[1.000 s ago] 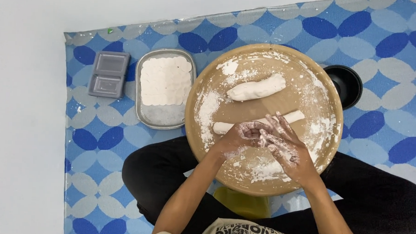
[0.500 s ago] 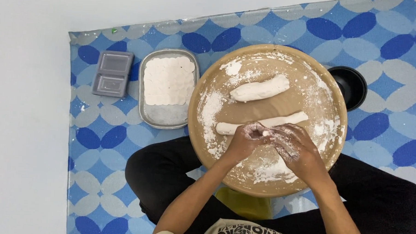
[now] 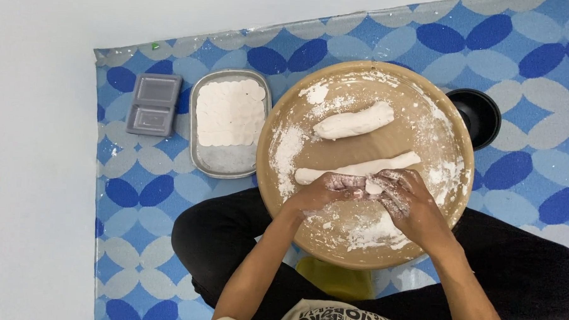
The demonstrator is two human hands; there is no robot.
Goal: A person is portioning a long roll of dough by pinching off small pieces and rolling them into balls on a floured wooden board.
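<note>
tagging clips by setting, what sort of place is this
Probably a home floor set up for making dough, not a proper kitchen counter. A person sits on a blue patterned mat at a round floured board with dough logs, beside a metal tray of cut dough rounds.

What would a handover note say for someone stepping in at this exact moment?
Left hand and right hand: both floured, fingertips meeting on a small dough piece at the near dough roll.
Things: that thin roll and a thicker dough log lie on the floured round board; the metal tray to the left holds rows of flat white rounds, its near end bare.
Done: tray largely filled.
Left: both pieces of dough on the board remain uncut.
Nearby: grey box, black bowl.
</note>
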